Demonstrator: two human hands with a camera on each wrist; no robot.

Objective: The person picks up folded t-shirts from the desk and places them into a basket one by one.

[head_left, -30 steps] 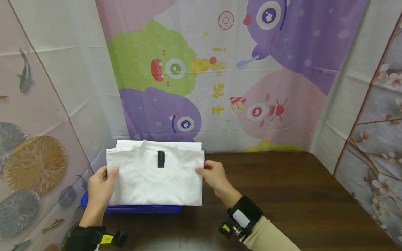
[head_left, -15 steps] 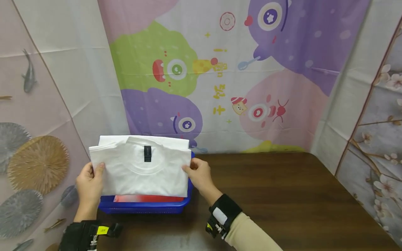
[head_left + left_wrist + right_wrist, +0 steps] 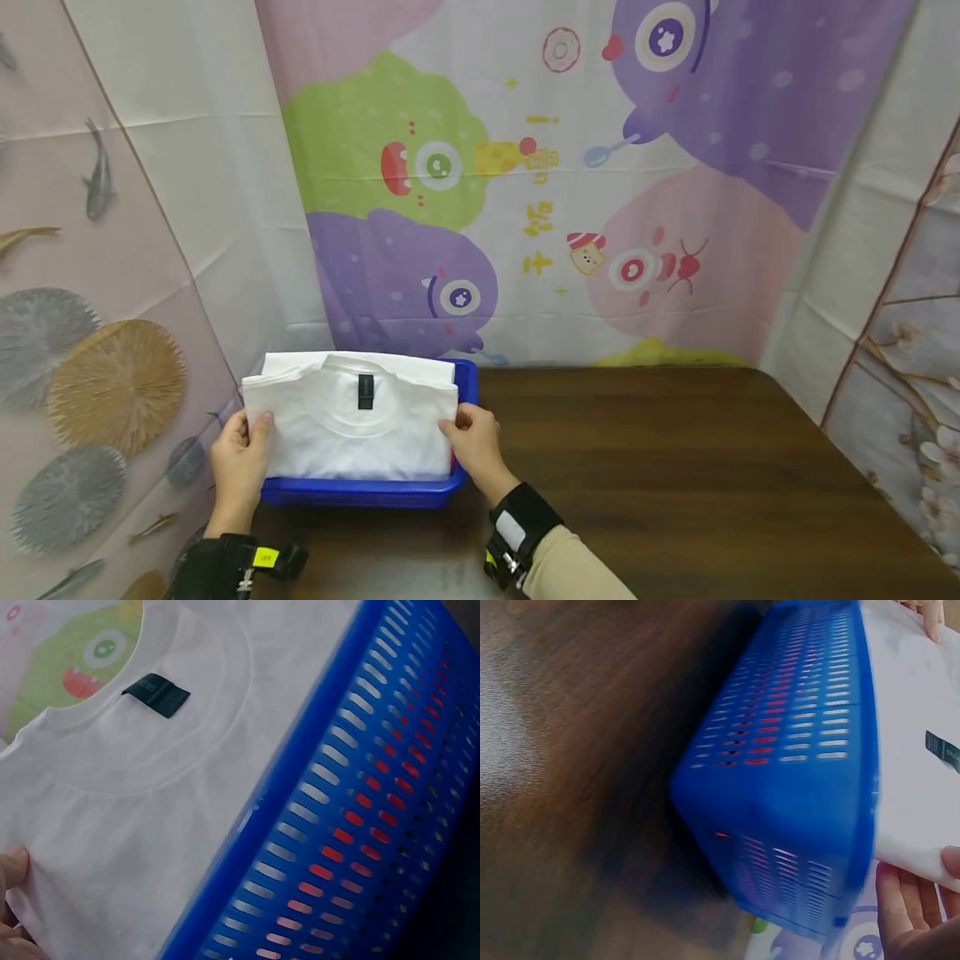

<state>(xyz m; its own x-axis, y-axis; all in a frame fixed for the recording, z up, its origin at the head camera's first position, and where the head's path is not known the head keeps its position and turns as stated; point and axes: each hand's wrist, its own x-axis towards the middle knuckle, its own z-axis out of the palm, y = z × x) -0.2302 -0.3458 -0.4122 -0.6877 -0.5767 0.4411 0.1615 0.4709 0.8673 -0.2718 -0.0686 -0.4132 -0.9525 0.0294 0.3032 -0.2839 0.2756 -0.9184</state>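
A folded white T-shirt (image 3: 352, 429) with a dark neck label is held by its two sides over a blue plastic basket (image 3: 360, 493). Its lower part dips behind the basket's front rim. At the shirt's left edge my left hand (image 3: 240, 462) pinches the cloth, thumb in front. My right hand (image 3: 477, 442) grips the opposite edge the same way, near the basket's right rim. In the right wrist view, the right fingers (image 3: 904, 900) lie behind the shirt. Something red shows through the slots of the basket wall (image 3: 330, 795); its kind is hidden.
The basket stands at the left of a dark wooden table (image 3: 637, 483), close to the left cloth wall (image 3: 142, 350). A printed curtain (image 3: 540, 200) hangs behind. Bare tabletop stretches to the right of the basket.
Both hands first shifted left with the shirt, uncovering more of the basket and something red in it. Since then the shirt has come down so its lower part sits inside the rim.
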